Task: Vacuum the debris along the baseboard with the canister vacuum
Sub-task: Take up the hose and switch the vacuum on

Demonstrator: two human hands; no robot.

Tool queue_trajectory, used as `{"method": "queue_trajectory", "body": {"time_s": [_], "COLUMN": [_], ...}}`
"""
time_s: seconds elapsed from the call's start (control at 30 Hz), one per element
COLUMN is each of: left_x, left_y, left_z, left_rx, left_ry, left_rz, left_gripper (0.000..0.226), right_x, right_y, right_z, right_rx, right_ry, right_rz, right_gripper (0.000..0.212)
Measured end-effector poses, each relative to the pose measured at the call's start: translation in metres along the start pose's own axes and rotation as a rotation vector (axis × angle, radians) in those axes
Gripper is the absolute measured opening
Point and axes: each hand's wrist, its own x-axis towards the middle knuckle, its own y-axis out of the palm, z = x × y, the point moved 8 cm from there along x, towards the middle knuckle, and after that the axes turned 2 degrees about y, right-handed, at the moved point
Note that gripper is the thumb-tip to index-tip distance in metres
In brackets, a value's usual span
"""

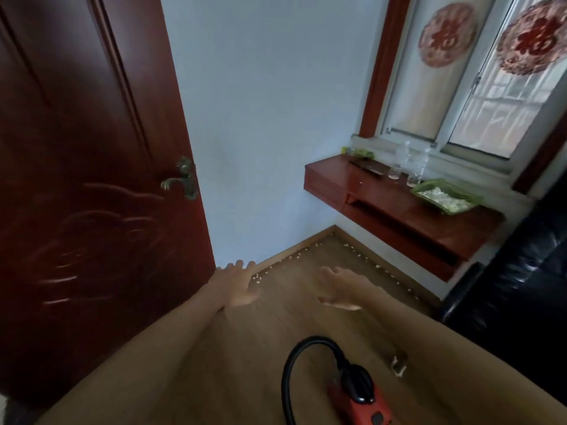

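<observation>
In my judgement the vacuuming had not yet begun. Both hands were stretched forward above the floor (291,302) and held nothing. The left hand (237,283) was flat with straight fingers, near the edge of the door (76,148), and the right hand (340,289) was relaxed and empty too.

The canister vacuum (359,394), red and black, stood on the floor low between the two forearms. Its black hose (287,372) rose in a loop, and no hand touched it. The debris (257,276), small white bits, lay in a line along the baseboard (294,248) of both walls that met in the corner.

The next move probably called for reaching down for the hose end, which was out of sight, and bringing it to the bits nearest the door.

The floor looked like smooth wood-pattern boards. A red desk (392,194) hung on the wall under the window (497,102) and carried bottles (402,157) and a green tray (418,190). A black sofa (506,286) stood at the right.
</observation>
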Motion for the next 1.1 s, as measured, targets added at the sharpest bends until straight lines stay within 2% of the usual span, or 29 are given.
{"method": "queue_trajectory", "body": {"time_s": [0.1, 0.33, 0.47, 0.9, 1.1], "left_x": [0.025, 0.077, 0.104, 0.166, 0.194], "left_y": [0.0, -0.007, -0.007, 0.028, 0.054], "left_z": [-0.033, -0.099, -0.139, -0.269, -0.319], "left_rx": [-0.013, 0.018, 0.062, 0.188, 0.256], "left_ry": [0.08, 0.197, 0.252, 0.469, 0.607], "left_rz": [0.004, 0.018, 0.03, 0.136, 0.2], "left_gripper": [0.059, 0.067, 0.064, 0.073, 0.076], "right_x": [-0.002, -0.009, -0.018, -0.085, -0.118], "right_y": [0.002, -0.006, 0.002, 0.075, 0.111], "right_z": [-0.038, -0.117, -0.16, -0.279, -0.318], "right_rx": [0.026, 0.077, 0.1, 0.173, 0.245], "right_ry": [0.092, 0.213, 0.271, 0.477, 0.644], "right_rz": [0.002, -0.019, -0.01, 0.115, 0.142], "right_gripper": [0.088, 0.084, 0.085, 0.088, 0.087]}}
